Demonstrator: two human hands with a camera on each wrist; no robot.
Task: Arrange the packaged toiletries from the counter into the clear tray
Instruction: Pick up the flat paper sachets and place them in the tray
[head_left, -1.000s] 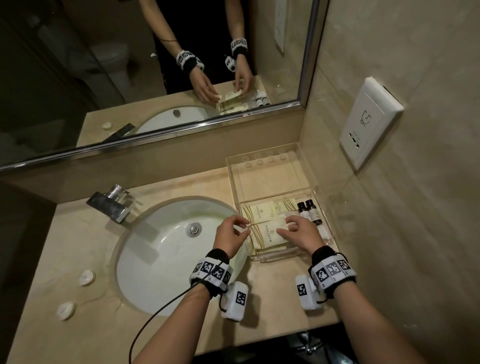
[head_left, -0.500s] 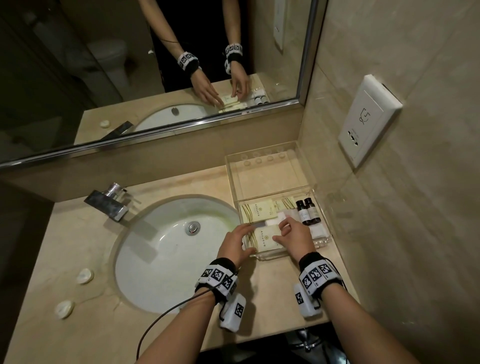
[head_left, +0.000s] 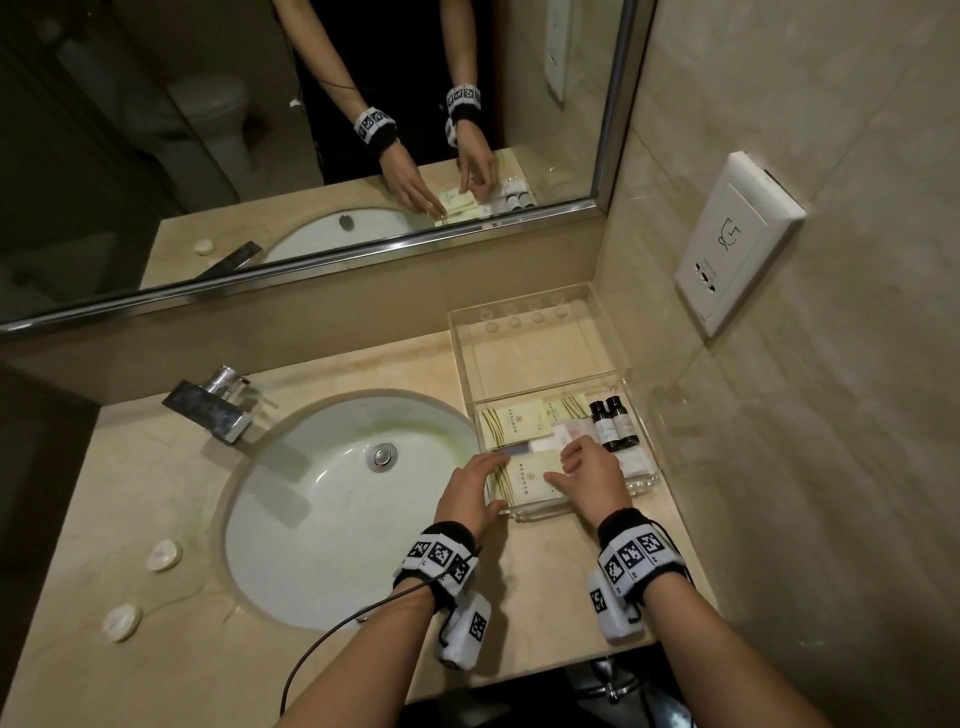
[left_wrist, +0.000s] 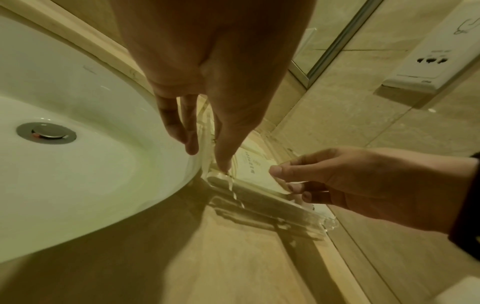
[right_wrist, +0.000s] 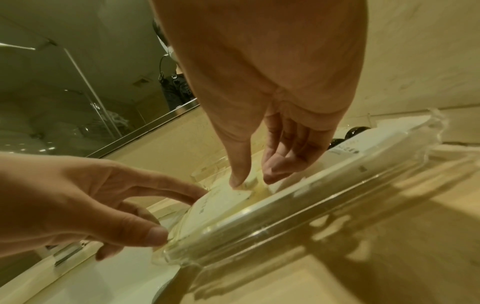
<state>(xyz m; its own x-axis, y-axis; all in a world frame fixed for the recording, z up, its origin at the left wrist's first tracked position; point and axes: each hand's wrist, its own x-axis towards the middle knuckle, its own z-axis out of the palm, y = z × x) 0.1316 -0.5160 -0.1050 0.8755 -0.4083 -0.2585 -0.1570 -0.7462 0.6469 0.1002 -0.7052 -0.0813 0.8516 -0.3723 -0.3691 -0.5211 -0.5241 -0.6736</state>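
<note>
The clear tray stands right of the sink. Its near compartment holds cream packets, white sachets and two dark bottles. One cream packet lies flat at the front left of that compartment. My left hand stretches its fingers along the packet's left edge, index tip on it and thumb at the tray's near corner. My right hand pinches the packet's right edge between thumb and fingers. The tray's far compartment is bare.
A white basin with a chrome faucet fills the counter's left. Two small white round items lie far left. The mirror and a wall socket bound the corner behind the tray.
Both hands have brought the cream packet down and toward the tray's near wall. It now lies flat in the front compartment, and the left fingers have straightened along its edge.
</note>
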